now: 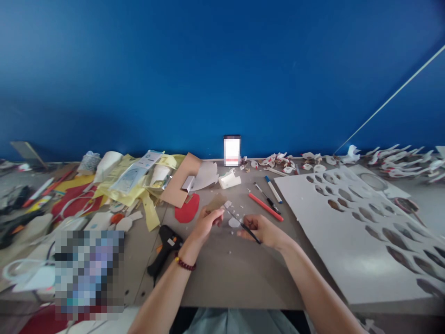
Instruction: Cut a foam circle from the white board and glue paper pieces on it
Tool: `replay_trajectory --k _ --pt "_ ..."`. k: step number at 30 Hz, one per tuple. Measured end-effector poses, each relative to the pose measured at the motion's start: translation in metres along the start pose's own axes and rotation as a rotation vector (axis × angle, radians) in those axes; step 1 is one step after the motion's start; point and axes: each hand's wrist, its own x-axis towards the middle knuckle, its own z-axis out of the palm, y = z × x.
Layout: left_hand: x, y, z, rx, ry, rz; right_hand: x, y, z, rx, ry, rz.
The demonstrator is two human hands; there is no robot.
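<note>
In the head view, my left hand [210, 222] is closed, its thumb and fingers pinching a small white piece [227, 203]. My right hand [260, 229] grips a slim tool [247, 227] with a thin metallic front and a dark rear end; its exact kind is unclear. The tool's tip reaches the white piece at my left fingertips. Below, between both hands, a white rounded cutout [234, 223] lies on the grey table [236, 278], with tiny white scraps around it. Left of my left hand are a red rounded piece [187, 208] and a black glue gun [165, 250].
A red pen-like stick [266, 207], a black pen [267, 198] and a blue-white marker [273, 189] lie to the right. Beyond them is a large white sheet [313, 232] with many cut-out holes. Papers and cardboard [182, 181] crowd the left. A lit screen [232, 151] stands against the blue wall.
</note>
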Motion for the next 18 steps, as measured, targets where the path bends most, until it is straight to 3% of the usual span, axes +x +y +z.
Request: replay_trajectory --k 8,18 --pt "-0.004 -0.01 0.017 -0.167 0.086 0.021 0.004 0.0 0.01 0.099 0.044 -0.039" --pt "-0.003 -0.001 0.009 -0.067 0.047 0.008 0.001 -0.004 0.005 0.036 0.006 -0.013"
